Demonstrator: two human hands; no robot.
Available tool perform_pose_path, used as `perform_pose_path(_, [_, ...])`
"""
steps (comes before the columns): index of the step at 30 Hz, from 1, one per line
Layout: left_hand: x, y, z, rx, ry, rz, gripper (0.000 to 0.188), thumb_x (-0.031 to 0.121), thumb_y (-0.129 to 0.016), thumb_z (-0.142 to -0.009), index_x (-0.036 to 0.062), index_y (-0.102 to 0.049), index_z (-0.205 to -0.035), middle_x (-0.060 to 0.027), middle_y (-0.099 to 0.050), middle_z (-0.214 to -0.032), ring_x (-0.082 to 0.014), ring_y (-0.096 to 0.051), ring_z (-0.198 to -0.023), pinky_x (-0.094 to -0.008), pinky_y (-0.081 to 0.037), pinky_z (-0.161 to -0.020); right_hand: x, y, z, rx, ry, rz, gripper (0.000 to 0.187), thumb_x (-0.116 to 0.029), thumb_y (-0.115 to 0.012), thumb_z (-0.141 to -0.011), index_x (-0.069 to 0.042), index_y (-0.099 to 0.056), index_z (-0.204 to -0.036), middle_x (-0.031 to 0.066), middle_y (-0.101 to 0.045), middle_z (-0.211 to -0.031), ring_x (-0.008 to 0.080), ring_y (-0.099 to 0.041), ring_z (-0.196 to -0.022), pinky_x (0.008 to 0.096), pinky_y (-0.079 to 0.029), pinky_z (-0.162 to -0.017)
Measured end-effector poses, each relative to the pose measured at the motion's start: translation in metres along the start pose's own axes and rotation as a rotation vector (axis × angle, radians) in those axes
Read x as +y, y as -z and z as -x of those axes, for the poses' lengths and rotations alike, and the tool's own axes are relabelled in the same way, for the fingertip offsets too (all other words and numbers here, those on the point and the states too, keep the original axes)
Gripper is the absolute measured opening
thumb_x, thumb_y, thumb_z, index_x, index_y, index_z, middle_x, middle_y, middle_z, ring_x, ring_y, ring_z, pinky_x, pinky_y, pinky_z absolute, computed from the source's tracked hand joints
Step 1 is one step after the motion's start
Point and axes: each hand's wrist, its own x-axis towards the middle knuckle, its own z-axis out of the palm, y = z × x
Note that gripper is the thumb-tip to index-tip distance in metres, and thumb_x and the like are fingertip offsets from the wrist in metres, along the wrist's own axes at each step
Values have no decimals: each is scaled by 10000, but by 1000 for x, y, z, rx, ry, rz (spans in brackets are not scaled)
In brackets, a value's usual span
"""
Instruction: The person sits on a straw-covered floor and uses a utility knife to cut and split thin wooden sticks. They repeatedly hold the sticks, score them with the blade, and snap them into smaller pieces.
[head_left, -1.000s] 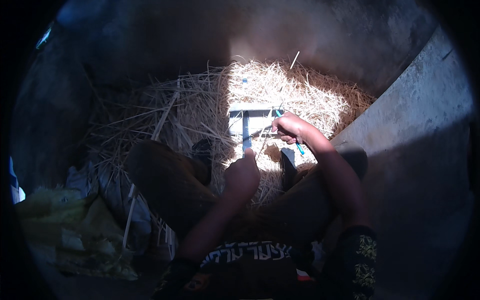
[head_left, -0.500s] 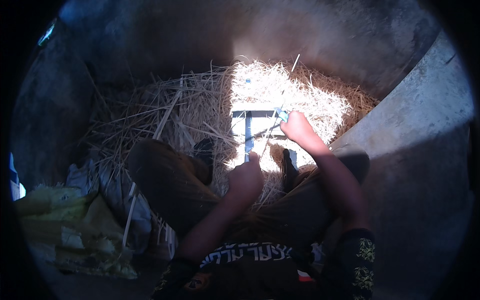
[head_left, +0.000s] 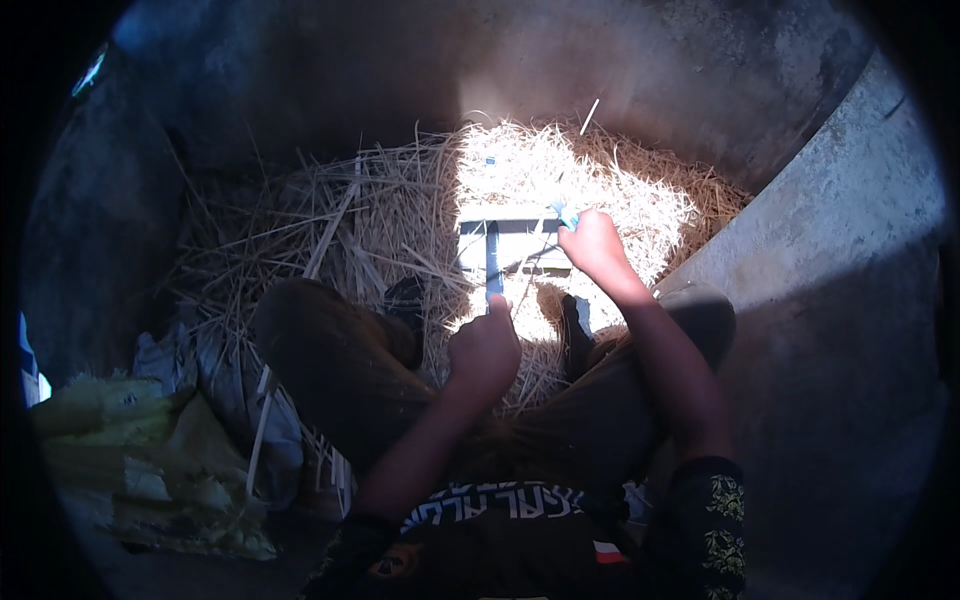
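Note:
My left hand (head_left: 484, 350) is closed on the near end of a dark, straight, flat strip (head_left: 493, 255), its thumb pointing along it. The strip lies across a pale, board-like block (head_left: 520, 240) in bright light; I cannot tell whether it is a blade. On the block's right side, my right hand (head_left: 597, 245) is a closed fist around a small light-blue piece (head_left: 568, 215), whose kind I cannot make out. A thin pale straw or sliver passes close to that fist. The undersides of both hands are hidden.
Loose straw-like shavings (head_left: 390, 210) pile around the block and between my bent legs. A grey wall (head_left: 300, 80) rises behind, with a slanted concrete slab (head_left: 830, 210) at right. A torn yellowish sack (head_left: 140, 460) lies at lower left.
My left hand has shifted slightly away from me and to the left along with the dark strip. My right hand has moved slightly farther away, still closed on the light-blue piece.

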Motion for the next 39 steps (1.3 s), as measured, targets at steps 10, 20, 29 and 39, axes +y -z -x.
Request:
perform_pose_path(10, [7, 4, 3, -111, 56, 33, 276, 309, -377, -1067, 59, -493, -1086, -236, -674, -753, -448, -680, -753, -578, -507, -687, -5, -3, -5, -5, -106, 59, 342, -274, -670, -837, 42, -724, -957, 252, -717, -953, 398, -707, -931, 465, -560, -832])
perform_pose_path(20, [14, 26, 11, -112, 66, 60, 279, 308, -392, -1056, 55, -508, -1079, -243, -672, -765, -461, -674, -774, -577, -510, -704, 16, 5, -14, -444, 43, -524, 155, -142, -590, -850, -23, -661, -780, 80, -607, -620, 191, -580, -517, 357, -470, -525])
perform_pose_path(29, [2, 35, 4, -60, 191, 145, 357, 354, -354, -1072, 37, -517, -1086, -279, -663, -844, -508, -637, -871, -589, -478, -774, 8, 33, 3, -297, -34, -959, 142, -153, -655, -846, -60, -634, -741, -25, -480, -517, 90, -432, -406, 282, -327, -395])
perform_pose_path(39, [28, 242, 51, 352, -274, 125, 263, 214, -419, -1080, 12, -532, -954, -146, -548, -602, -304, -589, -480, -394, -401, -460, 41, -89, -25, -542, 348, 197, 313, -287, -671, -820, 0, -699, -940, 218, -704, -860, 334, -683, -817, 414, -530, -750])
